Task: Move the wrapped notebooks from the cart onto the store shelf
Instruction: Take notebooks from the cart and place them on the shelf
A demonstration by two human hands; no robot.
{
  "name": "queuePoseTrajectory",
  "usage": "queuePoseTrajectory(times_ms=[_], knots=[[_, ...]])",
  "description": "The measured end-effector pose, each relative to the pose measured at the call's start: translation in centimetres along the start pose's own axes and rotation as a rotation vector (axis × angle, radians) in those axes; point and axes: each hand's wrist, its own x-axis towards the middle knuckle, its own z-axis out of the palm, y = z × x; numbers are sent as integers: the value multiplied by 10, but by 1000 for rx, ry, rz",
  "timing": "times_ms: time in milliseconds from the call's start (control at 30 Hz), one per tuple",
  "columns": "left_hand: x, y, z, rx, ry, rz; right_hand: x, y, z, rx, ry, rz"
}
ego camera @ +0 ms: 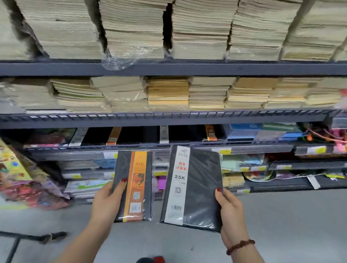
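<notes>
Two wrapped notebooks are in the air, so you're mid-carry: both off the cart, neither shelved yet. The smaller notebook with the orange band (133,186) is in your left hand (106,202), thumb pressed on the cover, gripping its lower left edge. The larger notebook with the white band (194,188) is in your right hand (231,213), thumb on the cover, gripping the right edge. Both are upright, side by side, not touching, just below the shelf tier (247,148) where similar black notebooks lie. The next move is probably to lift each and slide it onto its matching stack, likely one at a time. Paper stacks (133,30) fill the tiers above, grey floor (284,225) below.
</notes>
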Motion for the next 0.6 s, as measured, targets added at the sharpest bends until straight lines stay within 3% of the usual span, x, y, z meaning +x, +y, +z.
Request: queuePoseTrajectory(times_ms=[600], knots=[[45,4,38,-130,79,-137,94,-23,33,-93,-14,176]])
